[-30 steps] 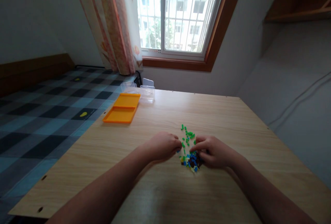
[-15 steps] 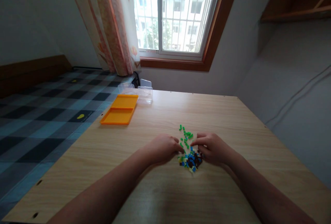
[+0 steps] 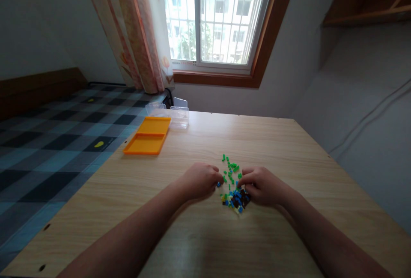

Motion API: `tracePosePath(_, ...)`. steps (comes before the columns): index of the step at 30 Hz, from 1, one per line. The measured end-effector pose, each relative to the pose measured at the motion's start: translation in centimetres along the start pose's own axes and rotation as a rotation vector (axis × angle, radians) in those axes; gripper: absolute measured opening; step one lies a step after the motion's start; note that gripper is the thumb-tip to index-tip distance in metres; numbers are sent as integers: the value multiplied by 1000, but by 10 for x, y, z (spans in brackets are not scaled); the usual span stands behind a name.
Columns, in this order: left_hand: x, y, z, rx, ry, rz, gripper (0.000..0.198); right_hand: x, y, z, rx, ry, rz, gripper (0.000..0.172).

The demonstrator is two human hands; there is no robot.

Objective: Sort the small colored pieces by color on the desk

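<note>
A small heap of tiny bricks (image 3: pixel 235 198), blue, brown and yellow, lies on the wooden table (image 3: pixel 205 235) between my hands. Loose green bricks (image 3: pixel 230 167) are scattered just beyond it. My left hand (image 3: pixel 201 179) rests at the heap's left edge with fingers curled, and a small blue brick shows at its fingertips. My right hand (image 3: pixel 260 185) sits on the heap's right side, thumb and forefinger pinched together over the bricks. What that pinch holds is too small to make out.
An orange two-part tray (image 3: pixel 147 136) lies at the table's far left edge, with clear plastic boxes (image 3: pixel 175 114) behind it. A bed with a checked cover (image 3: pixel 48 141) runs along the left. A curtained window and grey walls close off the far and right sides.
My left hand drew back slightly to the left with a blue brick at its fingertips. My right hand's fingers closed down onto the heap.
</note>
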State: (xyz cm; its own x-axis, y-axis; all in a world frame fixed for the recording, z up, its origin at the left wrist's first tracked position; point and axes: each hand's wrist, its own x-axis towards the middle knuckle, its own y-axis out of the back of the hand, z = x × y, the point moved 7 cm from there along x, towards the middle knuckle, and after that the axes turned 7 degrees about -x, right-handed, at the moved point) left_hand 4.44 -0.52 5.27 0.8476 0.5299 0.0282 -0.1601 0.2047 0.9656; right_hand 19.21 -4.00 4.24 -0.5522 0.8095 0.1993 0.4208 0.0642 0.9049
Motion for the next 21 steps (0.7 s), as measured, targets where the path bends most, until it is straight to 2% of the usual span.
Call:
tracePosePath(9,2,-7,-2,32,45,30,33,0,5,5,24,-14,88,31)
tracePosePath(13,4,-5,-1,43,64,28,41,0,9,6,22,6,145,29)
tracePosePath(21,3,1,-8,57,76,52,28,0,12,8,-2,13,163,27)
